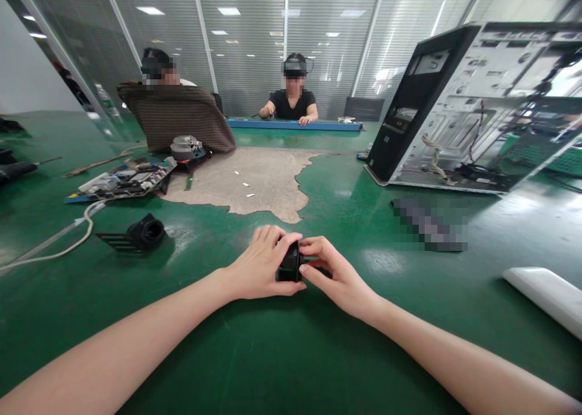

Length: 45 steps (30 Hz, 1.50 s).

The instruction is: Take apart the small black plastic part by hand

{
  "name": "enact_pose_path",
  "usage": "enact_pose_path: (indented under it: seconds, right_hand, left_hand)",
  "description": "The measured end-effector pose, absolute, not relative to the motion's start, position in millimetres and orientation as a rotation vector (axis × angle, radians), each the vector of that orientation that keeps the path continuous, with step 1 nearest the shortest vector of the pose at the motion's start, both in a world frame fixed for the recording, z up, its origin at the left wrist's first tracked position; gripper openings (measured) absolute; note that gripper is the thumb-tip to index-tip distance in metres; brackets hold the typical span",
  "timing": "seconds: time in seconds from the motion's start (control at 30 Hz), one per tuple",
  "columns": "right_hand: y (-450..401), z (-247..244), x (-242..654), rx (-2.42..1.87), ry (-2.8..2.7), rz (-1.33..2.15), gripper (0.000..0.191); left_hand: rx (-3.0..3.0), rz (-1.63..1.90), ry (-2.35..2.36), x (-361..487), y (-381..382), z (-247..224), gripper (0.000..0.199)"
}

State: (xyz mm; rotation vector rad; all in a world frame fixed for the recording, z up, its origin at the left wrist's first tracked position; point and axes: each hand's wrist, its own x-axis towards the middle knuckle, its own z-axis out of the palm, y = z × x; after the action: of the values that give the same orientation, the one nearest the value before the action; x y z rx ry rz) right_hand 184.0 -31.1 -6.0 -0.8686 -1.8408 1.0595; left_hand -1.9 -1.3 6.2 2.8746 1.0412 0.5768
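A small black boxy part (289, 263) is between my hands, low over the green tabletop in the middle of the view. My left hand (260, 263) wraps around it from the left, thumb and fingers closed on its sides. From the right, my right hand (334, 275) pinches at its flat right face with curled fingertips and thumb. Something thin and dark shows between those right fingertips, too small to make out. The palm of my left hand hides much of the part, so its exact kind cannot be told.
Left lie a black vented plastic piece (148, 232), a circuit board (130, 179) and a pale cable (86, 227). An opened computer case (422, 112) stands right, near a blurred-out object (427, 226) and a white bar (545, 294). Two people sit opposite, one behind a brown cloth-covered shape (175, 115).
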Motion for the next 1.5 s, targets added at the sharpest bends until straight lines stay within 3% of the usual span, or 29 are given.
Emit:
enact_pose_path:
  seconds: [0.27,0.67,0.9,1.3,1.5]
  right_hand:
    - [-28.4,-8.0,183.0,-0.937,-1.778,1.147,0.031]
    - [-29.5,-6.8,184.0,-0.864,-1.789,1.108,0.015]
    - [-27.9,-6.9,182.6,-0.946,-1.761,1.174,0.031]
    - [-29.5,-6.7,184.6,-0.863,-1.774,1.148,0.017]
    - [-29.1,-5.2,182.6,-0.904,-1.767,1.180,0.028]
  left_hand:
    - [2.864,0.575,1.049,-2.1,-1.2,7.1,0.072]
    - [2.857,0.577,1.052,-1.9,-1.4,6.9,0.071]
    - [2.858,0.581,1.050,-1.6,-0.8,6.9,0.072]
    - [2.853,0.579,1.037,-1.2,-1.6,7.1,0.071]
    - [2.843,0.602,1.026,-1.7,-2.0,7.6,0.069]
